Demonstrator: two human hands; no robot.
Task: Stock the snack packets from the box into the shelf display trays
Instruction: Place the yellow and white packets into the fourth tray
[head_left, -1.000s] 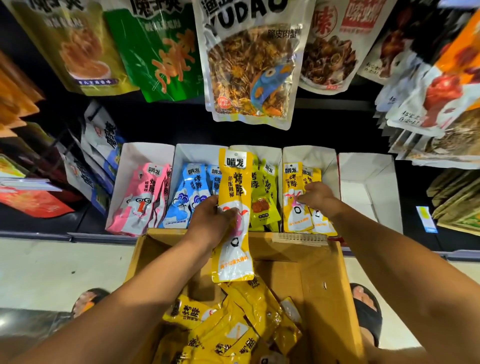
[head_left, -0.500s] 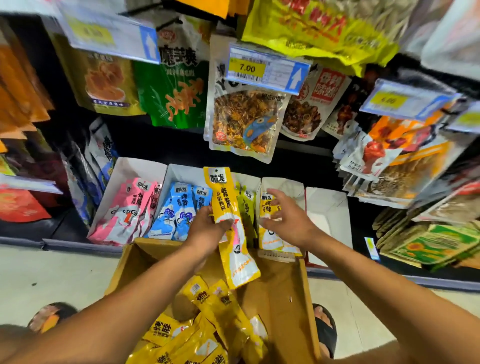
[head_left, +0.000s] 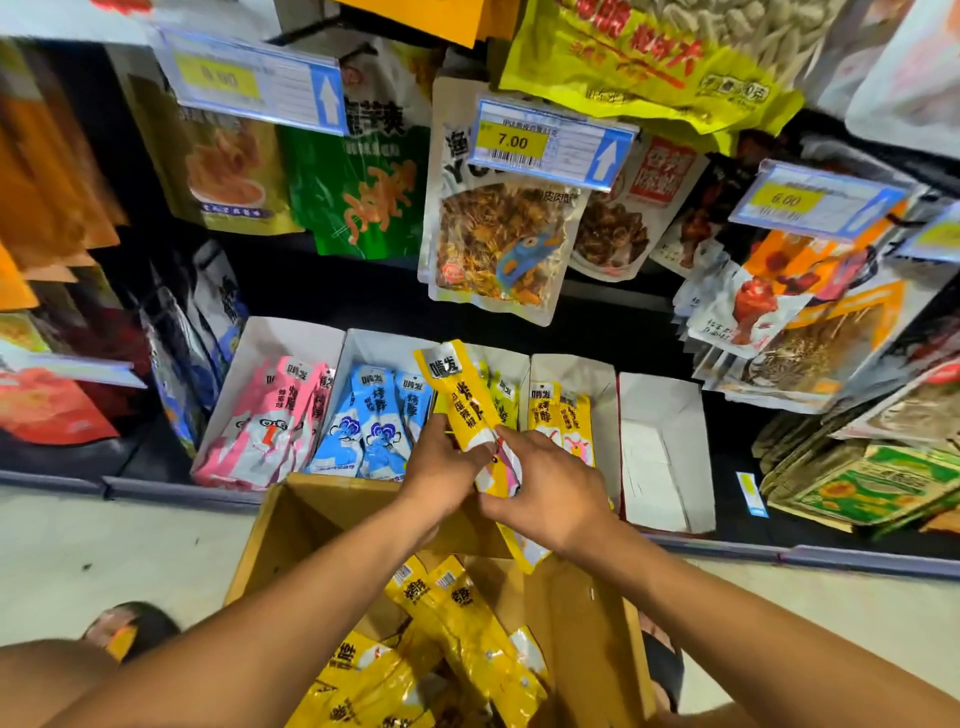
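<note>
Two hands, the left hand (head_left: 447, 467) and the right hand (head_left: 550, 493), both gripping one yellow packet (head_left: 462, 400); one cardboard box (head_left: 587, 613) beneath the hands, its loose packets (head_left: 467, 639) too heaped to count; five white trays beyond the hands: pink tray (head_left: 280, 338), blue tray (head_left: 374, 348), green tray (head_left: 511, 364), yellow tray (head_left: 571, 369), end tray (head_left: 660, 410); about three pink packets (head_left: 270, 415); at least two blue packets (head_left: 374, 415); two upright yellow packets (head_left: 561, 415) just past the right hand; three price labels above the hands: blurred label (head_left: 249, 78), 7.00 label (head_left: 550, 143), 6.00 label (head_left: 815, 200); two feet, left foot (head_left: 130, 626) and right foot (head_left: 665, 670), one outside each forearm.
</note>
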